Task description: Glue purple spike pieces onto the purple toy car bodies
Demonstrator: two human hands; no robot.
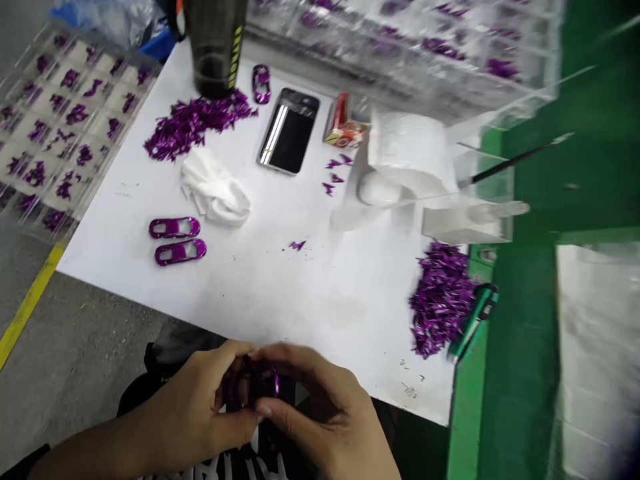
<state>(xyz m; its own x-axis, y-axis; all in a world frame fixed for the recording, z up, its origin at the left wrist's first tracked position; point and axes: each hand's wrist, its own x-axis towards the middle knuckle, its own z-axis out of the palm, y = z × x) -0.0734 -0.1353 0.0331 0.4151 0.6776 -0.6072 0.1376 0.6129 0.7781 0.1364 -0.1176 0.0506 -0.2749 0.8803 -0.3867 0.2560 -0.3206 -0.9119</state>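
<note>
Close to my body, at the near edge of the white tabletop (280, 280), both hands hold one purple toy car body (270, 381). My left hand (195, 400) grips its left end between thumb and fingers. From the other side, my right hand (320, 407) curls over the top, thumb pressed on the near side. Fingers hide much of the shell. Two similar purple car bodies (175, 228) lie side by side at the left, near a crumpled white cloth (215, 188). A small purple piece (298, 245) rests mid-table.
Purple parts are heaped by a dark bottle (215, 40) and at the right (443, 300), beside a green utility knife (475, 323). A phone (290, 130), a small red box (345, 123) and a white roll (410, 147) stand farther back. Compartment trays (70, 127) flank the table.
</note>
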